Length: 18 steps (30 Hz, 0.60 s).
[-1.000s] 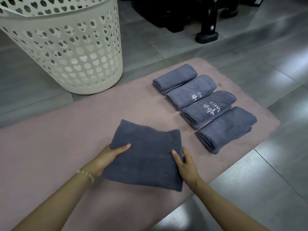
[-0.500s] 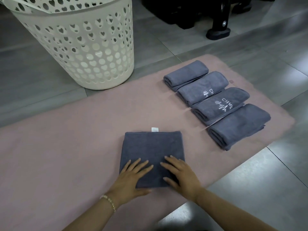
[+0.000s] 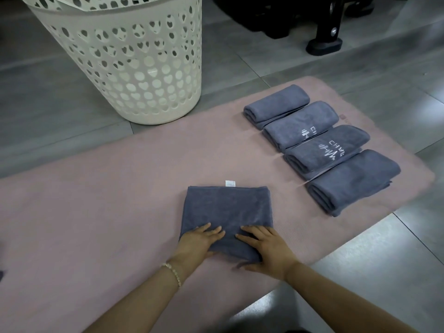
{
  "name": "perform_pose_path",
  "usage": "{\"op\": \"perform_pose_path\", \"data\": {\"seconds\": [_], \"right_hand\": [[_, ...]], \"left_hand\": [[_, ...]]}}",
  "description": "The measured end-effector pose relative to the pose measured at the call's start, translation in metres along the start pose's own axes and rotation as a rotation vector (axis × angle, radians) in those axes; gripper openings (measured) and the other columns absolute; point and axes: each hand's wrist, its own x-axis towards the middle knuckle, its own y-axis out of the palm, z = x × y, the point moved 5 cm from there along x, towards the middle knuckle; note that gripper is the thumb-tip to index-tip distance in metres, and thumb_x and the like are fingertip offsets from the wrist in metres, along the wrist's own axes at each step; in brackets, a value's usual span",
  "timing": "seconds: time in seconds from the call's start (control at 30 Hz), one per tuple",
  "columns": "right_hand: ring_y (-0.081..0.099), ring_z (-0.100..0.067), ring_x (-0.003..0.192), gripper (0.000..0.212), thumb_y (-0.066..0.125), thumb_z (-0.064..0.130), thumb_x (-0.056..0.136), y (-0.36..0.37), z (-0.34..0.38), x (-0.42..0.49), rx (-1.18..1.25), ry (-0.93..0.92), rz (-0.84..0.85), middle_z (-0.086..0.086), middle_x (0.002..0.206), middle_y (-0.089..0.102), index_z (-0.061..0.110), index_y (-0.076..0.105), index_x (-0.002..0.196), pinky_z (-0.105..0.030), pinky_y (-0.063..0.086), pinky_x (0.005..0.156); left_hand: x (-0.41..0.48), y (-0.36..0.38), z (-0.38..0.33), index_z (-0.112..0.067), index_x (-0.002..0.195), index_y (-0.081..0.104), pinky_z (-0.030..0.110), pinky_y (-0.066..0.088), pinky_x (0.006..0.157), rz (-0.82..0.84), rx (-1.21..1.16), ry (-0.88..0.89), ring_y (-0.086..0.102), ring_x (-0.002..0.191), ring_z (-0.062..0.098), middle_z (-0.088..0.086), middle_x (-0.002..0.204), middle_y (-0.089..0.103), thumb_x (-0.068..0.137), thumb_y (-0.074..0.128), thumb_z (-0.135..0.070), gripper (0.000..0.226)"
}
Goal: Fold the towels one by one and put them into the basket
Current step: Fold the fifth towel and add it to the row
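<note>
Hands flat: my left hand (image 3: pixel 199 241) and right hand (image 3: pixel 265 246) press the near edge of the towel (image 3: pixel 228 207) on the mat (image 3: pixel 108 200), gripping nothing | risk: lifting unevenly toward the basket (image 3: pixel 134 75) may spill the folds.

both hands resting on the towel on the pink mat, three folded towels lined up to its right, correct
Not three: the head view shows four folded towels there. The left hand and right hand do rest on the towel on the pink mat.

Dim, soft light; pale glare on the floor tiles (image 3: pixel 422 111); wide-angle bending at edges.
</note>
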Motion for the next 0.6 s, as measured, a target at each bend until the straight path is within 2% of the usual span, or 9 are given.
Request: {"op": "perform_pose_path", "data": {"seconds": [0.07,0.13,0.2,0.23,0.3,0.33,0.4,0.5,0.6], "right_hand": [[0.065,-0.013,0.095,0.060,0.059,0.065,0.070,-0.011,0.001,0.008,0.092,0.038,0.001,0.008,0.111,0.067,0.028,0.064,0.116,-0.021,0.050,0.081],[0.065,-0.019,0.081,0.037,0.072,0.044,0.075,-0.029,-0.003,0.022,0.237,0.147,0.124,0.000,0.090,0.071,0.017,0.071,0.100,-0.019,0.043,0.068],[0.056,-0.014,0.062,0.021,0.077,0.033,0.074,-0.042,-0.009,0.031,0.446,0.268,0.404,0.004,0.061,0.060,0.013,0.070,0.072,-0.022,0.037,0.060],[0.053,-0.009,0.058,0.022,0.079,0.032,0.072,-0.047,-0.010,0.032,0.567,0.315,0.552,0.009,0.056,0.055,0.017,0.066,0.063,-0.021,0.038,0.058],[0.059,-0.001,0.067,0.015,0.081,0.033,0.071,-0.052,-0.010,0.028,0.766,0.405,0.783,0.015,0.067,0.064,0.025,0.069,0.067,-0.014,0.046,0.066],[0.063,-0.001,0.075,0.012,0.081,0.032,0.071,-0.052,-0.011,0.026,0.822,0.439,0.814,0.014,0.076,0.069,0.025,0.072,0.075,-0.014,0.049,0.072],[0.066,-0.006,0.083,0.024,0.082,0.025,0.072,-0.045,-0.022,0.026,0.927,0.520,0.713,0.005,0.089,0.072,0.014,0.075,0.092,-0.019,0.053,0.080],[0.065,-0.010,0.078,0.023,0.080,0.012,0.073,-0.032,-0.041,0.020,1.254,0.769,0.264,-0.003,0.087,0.071,0.007,0.072,0.094,-0.018,0.053,0.073],[0.063,-0.018,0.082,0.014,0.076,0.013,0.077,-0.013,-0.045,0.000,1.444,0.972,-0.136,-0.010,0.086,0.070,0.006,0.069,0.087,-0.020,0.053,0.074]], "left_hand": [[0.006,-0.022,0.005,-0.027,0.099,0.074,0.012,0.044,0.089,0.012,-0.159,0.001,0.068,0.088,0.004,-0.013,0.101,0.071,0.056,0.090,-0.035,0.047],[0.015,-0.038,0.012,-0.013,0.095,0.069,0.020,0.049,0.083,0.297,-0.419,-0.076,0.062,0.080,0.002,-0.005,0.089,0.069,0.087,0.065,-0.033,0.022],[0.020,-0.050,0.015,-0.008,0.083,0.066,0.012,0.040,0.063,0.539,-0.588,-0.146,0.051,0.058,-0.004,-0.010,0.066,0.057,0.092,0.057,-0.036,0.031],[0.021,-0.054,0.017,-0.012,0.079,0.067,0.011,0.038,0.062,0.646,-0.613,-0.174,0.049,0.056,-0.006,-0.013,0.064,0.055,0.091,0.057,-0.041,0.033],[0.015,-0.054,0.023,-0.026,0.075,0.068,0.012,0.044,0.070,0.787,-0.668,-0.255,0.054,0.064,-0.008,-0.019,0.069,0.062,0.086,0.059,-0.051,0.029],[0.011,-0.051,0.027,-0.029,0.075,0.069,0.013,0.046,0.073,0.769,-0.729,-0.292,0.057,0.068,-0.007,-0.020,0.073,0.065,0.084,0.061,-0.051,0.025],[0.005,-0.048,0.043,-0.025,0.081,0.073,0.012,0.046,0.075,0.482,-0.896,-0.426,0.059,0.076,-0.003,-0.012,0.082,0.070,0.082,0.069,-0.039,0.015],[-0.021,-0.039,0.064,-0.008,0.086,0.070,0.017,0.046,0.076,-0.070,-1.131,-0.739,0.060,0.080,0.009,0.000,0.084,0.069,0.083,0.070,-0.026,0.019],[-0.047,-0.019,0.055,-0.010,0.088,0.069,0.016,0.047,0.073,-0.235,-1.182,-0.857,0.060,0.083,0.011,0.000,0.088,0.068,0.084,0.068,-0.028,0.018]]}}
